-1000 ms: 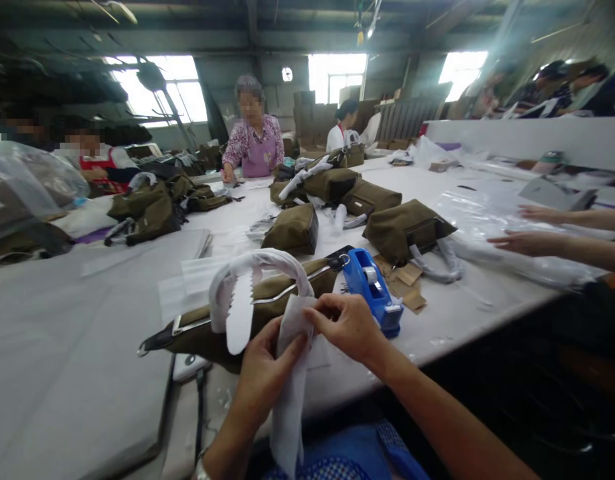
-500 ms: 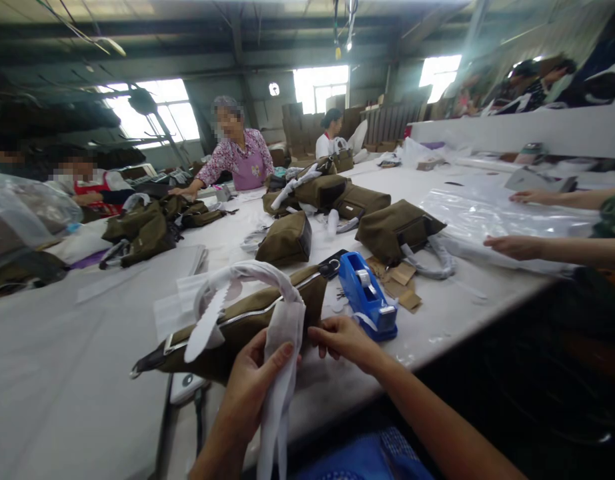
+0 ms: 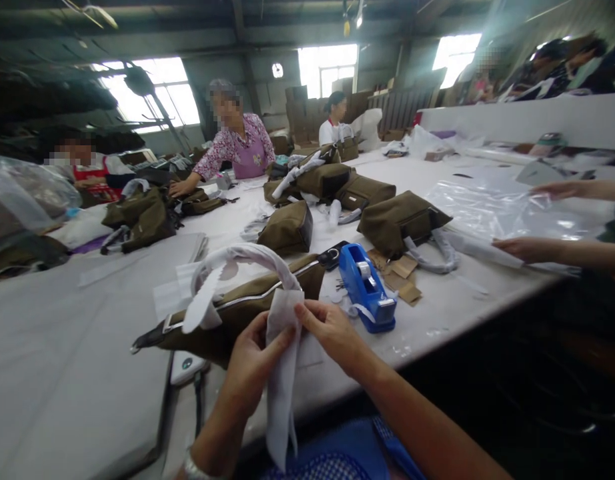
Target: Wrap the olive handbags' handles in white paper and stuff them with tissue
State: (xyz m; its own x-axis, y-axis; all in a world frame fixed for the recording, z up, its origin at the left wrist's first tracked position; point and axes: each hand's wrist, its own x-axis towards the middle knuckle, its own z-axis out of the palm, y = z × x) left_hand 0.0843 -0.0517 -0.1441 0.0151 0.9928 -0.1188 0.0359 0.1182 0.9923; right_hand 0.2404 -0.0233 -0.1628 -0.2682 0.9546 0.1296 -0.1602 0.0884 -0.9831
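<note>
Moved leftward since half a second ago, the right hand (image 3: 333,335) pinches the white papery strip (image 3: 281,393) that the left hand (image 3: 250,368) grips, beside the zippered olive fabric bag (image 3: 227,327) left of the blue plastic tape dispenser (image 3: 358,285).

We've got a big white table (image 3: 452,300) carrying a silver-zipped olive bag (image 3: 220,333), more olive bags (image 3: 287,227) behind, a blue tape dispenser (image 3: 355,283), brown cards (image 3: 404,267) and clear plastic sheeting (image 3: 467,200).

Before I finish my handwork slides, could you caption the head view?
Left hand holds a white strip, right hand at its edge, beside an olive bag; blue tape dispenser nearby.
</note>
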